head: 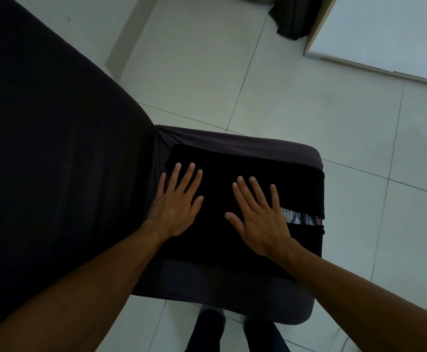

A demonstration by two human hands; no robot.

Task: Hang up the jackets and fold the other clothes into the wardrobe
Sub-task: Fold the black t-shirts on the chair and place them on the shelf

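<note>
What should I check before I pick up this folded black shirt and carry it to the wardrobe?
1. Both hands on the shirt: ok. The left hand and right hand lie flat on the black shirt.
2. Shirt folded into a neat block: ok, it looks rectangular.
3. Edges tucked in: not ok. A printed patch peeks out at the right side between the layers.
4. Shirt fully on the seat: ok.
5. Floor ahead free of things to trip on: cannot tell; dark cloth hangs near the top.
6. Wardrobe shelf has room: cannot tell, no shelf in view.
</note>
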